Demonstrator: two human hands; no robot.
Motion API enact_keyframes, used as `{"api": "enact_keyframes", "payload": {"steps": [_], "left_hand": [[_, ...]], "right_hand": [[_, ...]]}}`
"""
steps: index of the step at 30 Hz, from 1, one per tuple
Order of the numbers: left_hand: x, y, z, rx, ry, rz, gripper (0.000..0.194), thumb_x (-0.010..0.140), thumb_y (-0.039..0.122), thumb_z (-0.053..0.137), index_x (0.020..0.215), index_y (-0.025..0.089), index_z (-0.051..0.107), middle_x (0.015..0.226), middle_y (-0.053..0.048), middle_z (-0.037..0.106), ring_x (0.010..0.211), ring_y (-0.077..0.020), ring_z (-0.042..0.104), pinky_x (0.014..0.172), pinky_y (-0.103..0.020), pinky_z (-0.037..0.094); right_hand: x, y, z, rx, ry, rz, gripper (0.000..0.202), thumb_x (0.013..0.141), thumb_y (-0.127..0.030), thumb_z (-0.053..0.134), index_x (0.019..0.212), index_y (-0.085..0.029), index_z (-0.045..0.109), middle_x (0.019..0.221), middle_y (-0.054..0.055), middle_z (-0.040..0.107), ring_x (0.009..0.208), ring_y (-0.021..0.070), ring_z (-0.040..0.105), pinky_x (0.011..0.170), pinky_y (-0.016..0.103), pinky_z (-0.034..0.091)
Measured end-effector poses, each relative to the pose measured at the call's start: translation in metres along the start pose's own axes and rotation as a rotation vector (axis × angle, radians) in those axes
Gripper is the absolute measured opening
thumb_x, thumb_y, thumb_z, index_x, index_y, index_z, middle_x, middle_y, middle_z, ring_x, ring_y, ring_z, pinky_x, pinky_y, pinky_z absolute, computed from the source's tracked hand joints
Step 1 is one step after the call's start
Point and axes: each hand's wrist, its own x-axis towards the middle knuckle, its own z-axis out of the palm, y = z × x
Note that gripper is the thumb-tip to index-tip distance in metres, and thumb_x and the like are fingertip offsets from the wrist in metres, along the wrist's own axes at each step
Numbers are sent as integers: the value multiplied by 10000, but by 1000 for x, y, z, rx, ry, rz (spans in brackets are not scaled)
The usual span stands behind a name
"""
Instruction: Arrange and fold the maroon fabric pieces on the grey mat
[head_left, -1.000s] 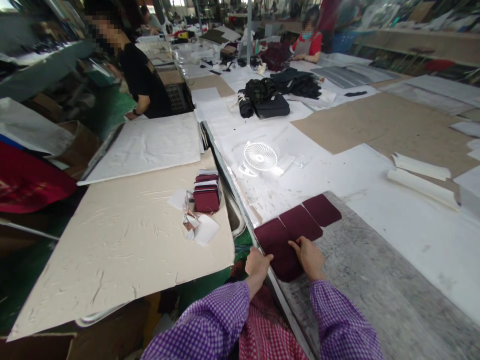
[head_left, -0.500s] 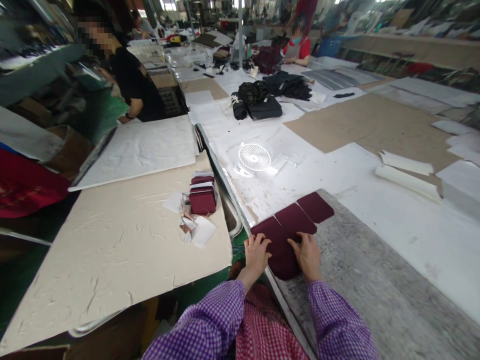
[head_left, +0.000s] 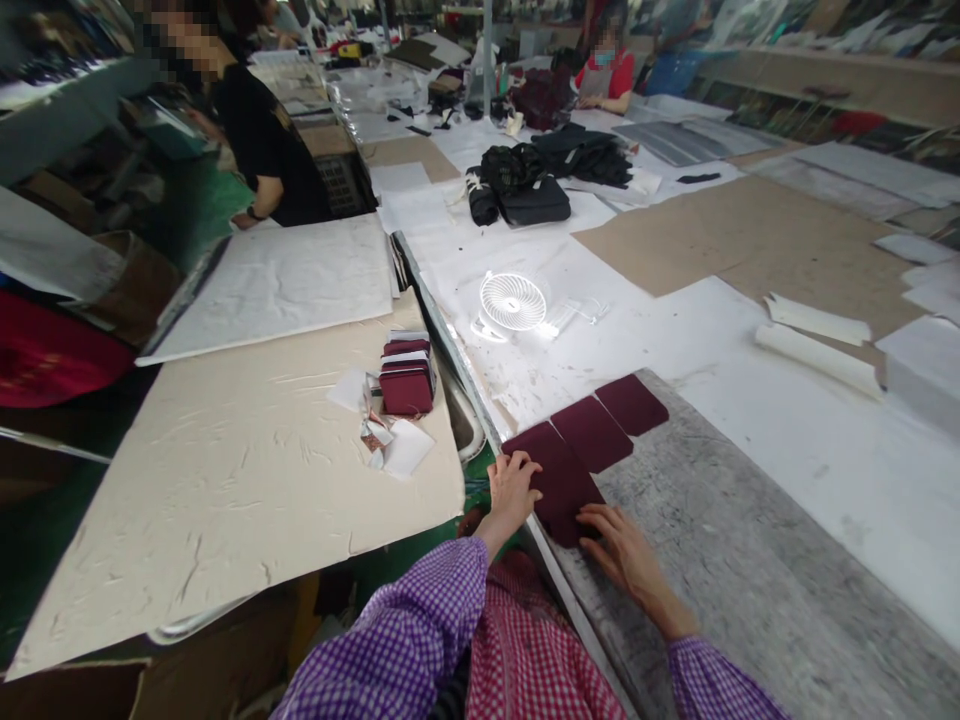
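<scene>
on the grey board's (head_left: 735, 540) near corner three dark red pieces (head_left: 592, 432) lie in a row. left hand (head_left: 514, 485) and right hand (head_left: 619, 540) press the nearest piece (head_left: 559, 485) with flat, spread fingers. more wait in the stack (head_left: 406, 375).

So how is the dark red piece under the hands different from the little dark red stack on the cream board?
The flat dark red piece lies single on the grey table, touched by both hands; the dark red stack is many layers, on the crinkled cream board, untouched, with white slips between. Both share the maroon colour.

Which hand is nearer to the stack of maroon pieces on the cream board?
Left. The left hand lies right of and below the stack; the right hand is farther right, beyond it.
</scene>
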Motion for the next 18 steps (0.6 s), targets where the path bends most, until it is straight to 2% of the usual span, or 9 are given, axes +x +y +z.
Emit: {"api": "enact_keyframes", "payload": {"steps": [2, 4, 5, 7, 9, 10, 12, 15, 18], "left_hand": [[0, 0, 0, 0, -4, -2, 406, 666, 283, 738, 1039, 332, 585, 1186, 30, 499, 1103, -241, 392, 912, -394, 329], [0, 1, -1, 2, -5, -2, 407, 672, 286, 734, 1046, 336, 583, 1185, 29, 494, 1108, -240, 388, 917, -392, 325], [0, 1, -1, 2, -5, -1, 407, 673, 288, 735, 1047, 336, 582, 1186, 28, 491, 1108, -239, 386, 917, -391, 324], [-1, 1, -1, 0, -6, 1, 406, 668, 285, 739, 1041, 331, 585, 1183, 28, 489, 1102, -239, 385, 912, -393, 325], [0, 0, 0, -9, -9, 11, 409, 658, 281, 747, 1031, 325, 587, 1175, 28, 490, 1095, -240, 385, 909, -399, 324], [0, -1, 0, -16, -11, 18, 409, 653, 279, 751, 1027, 322, 589, 1168, 28, 493, 1091, -241, 384, 908, -403, 323], [2, -3, 1, -32, -13, 31, 412, 649, 276, 752, 1026, 317, 592, 1163, 21, 495, 1090, -247, 382, 908, -412, 323], [3, -4, 0, -50, -4, 34, 409, 652, 274, 744, 1034, 300, 599, 1164, 2, 502, 1083, -262, 385, 903, -433, 331], [0, -2, -6, -57, 9, 19, 390, 670, 294, 721, 1043, 294, 609, 1168, -9, 524, 1072, -267, 404, 892, -443, 353]], "right_hand": [[0, -8, 6, 10, 0, -4, 315, 889, -312, 472, 1175, -212, 560, 1213, 97, 572, 1102, 239, 509, 947, 427, 422], [2, -18, 12, 21, -22, -15, 339, 868, -338, 509, 1189, -238, 558, 1244, 88, 554, 1119, 247, 493, 942, 436, 419], [2, -22, 13, 26, -40, -24, 300, 846, -361, 544, 1117, -248, 605, 1222, 79, 567, 1099, 252, 500, 912, 427, 432], [-1, -28, 11, 38, -85, -44, 181, 807, -400, 594, 832, -240, 675, 1060, 51, 638, 981, 237, 547, 818, 376, 464], [-5, -29, 6, 48, -110, -45, 286, 821, -411, 574, 615, -216, 614, 833, 24, 660, 818, 194, 573, 724, 317, 475], [-7, -29, 3, 50, -105, -36, 319, 843, -407, 544, 595, -212, 591, 762, 14, 650, 762, 176, 573, 704, 297, 477], [-5, -26, 2, 47, -57, -3, 311, 886, -394, 480, 659, -213, 593, 772, 12, 657, 765, 159, 584, 739, 278, 484], [14, -22, 13, 16, 87, 73, 305, 933, -367, 373, 858, -205, 619, 1021, 59, 661, 962, 166, 583, 891, 291, 454], [41, -24, 37, -13, 223, 127, 402, 944, -345, 286, 1106, -128, 583, 1238, 159, 574, 1149, 242, 512, 994, 405, 388]]}}
